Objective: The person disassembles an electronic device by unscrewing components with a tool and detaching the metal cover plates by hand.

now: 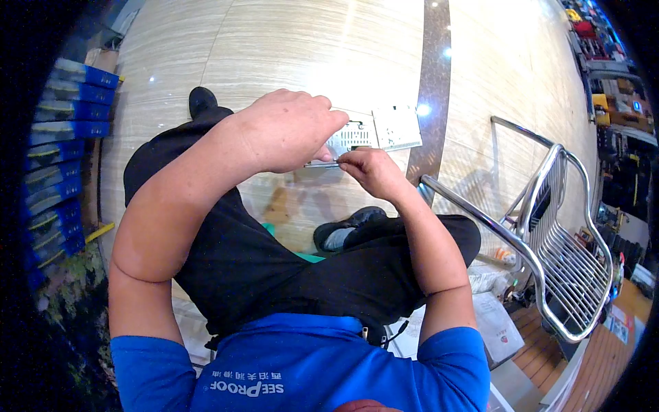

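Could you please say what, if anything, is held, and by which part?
The right hand seems to pinch something thin beside the slotted metal piece; which part, and whether the left hand holds anything, is hidden.

Interior, probably a shop. Left of the left hand, blue boxes stand stacked like stock; well to the right of the right hand, beyond a slatted metal chair, densely packed goods line the side. Glossy flooring, crossed by a dark band, extends ahead of both hands.
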Available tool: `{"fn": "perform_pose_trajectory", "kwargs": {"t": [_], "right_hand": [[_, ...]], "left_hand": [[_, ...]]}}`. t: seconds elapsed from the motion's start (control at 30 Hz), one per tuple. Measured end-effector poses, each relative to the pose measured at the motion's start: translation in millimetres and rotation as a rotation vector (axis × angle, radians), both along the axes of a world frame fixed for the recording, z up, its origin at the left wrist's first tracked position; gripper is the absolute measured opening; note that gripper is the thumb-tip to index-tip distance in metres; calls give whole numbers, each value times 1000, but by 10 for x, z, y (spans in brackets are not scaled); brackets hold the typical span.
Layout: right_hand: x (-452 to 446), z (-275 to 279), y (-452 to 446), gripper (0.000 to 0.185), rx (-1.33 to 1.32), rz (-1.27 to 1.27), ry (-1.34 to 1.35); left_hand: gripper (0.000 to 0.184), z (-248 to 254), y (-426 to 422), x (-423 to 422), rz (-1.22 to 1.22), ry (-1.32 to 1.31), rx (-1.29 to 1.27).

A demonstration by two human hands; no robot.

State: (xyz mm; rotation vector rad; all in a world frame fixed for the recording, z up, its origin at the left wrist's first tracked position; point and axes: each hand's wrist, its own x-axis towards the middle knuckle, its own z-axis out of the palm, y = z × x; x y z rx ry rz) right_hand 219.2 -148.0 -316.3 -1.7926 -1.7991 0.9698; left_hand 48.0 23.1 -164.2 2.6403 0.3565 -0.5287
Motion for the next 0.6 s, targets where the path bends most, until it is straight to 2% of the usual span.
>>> {"fn": "perform_pose_trajectory", "kwargs": {"t": [0.07, 0.17, 0.23, 0.33, 0.43, 0.6], "right_hand": [[-8, 4, 0, 20, -18, 5, -10], [-37, 42, 7, 22, -48, -123, -41], [-30, 48, 31, 24, -171, -199, -90], [-30, 127, 50, 22, -210, -163, -85], [-10, 78, 17, 21, -83, -104, -33], [-29, 31, -2, 18, -14, -71, 2]], "left_hand": [[52, -3, 1, 3, 1, 10, -4], [52, 5, 0, 1, 3, 6, -4], [52, -5, 3, -8, 0, -3, 0], [52, 27, 0, 0, 4, 5, 0], [52, 19, -1, -5, 9, 11, -1], [52, 1, -2, -4, 3, 13, 1]]}}
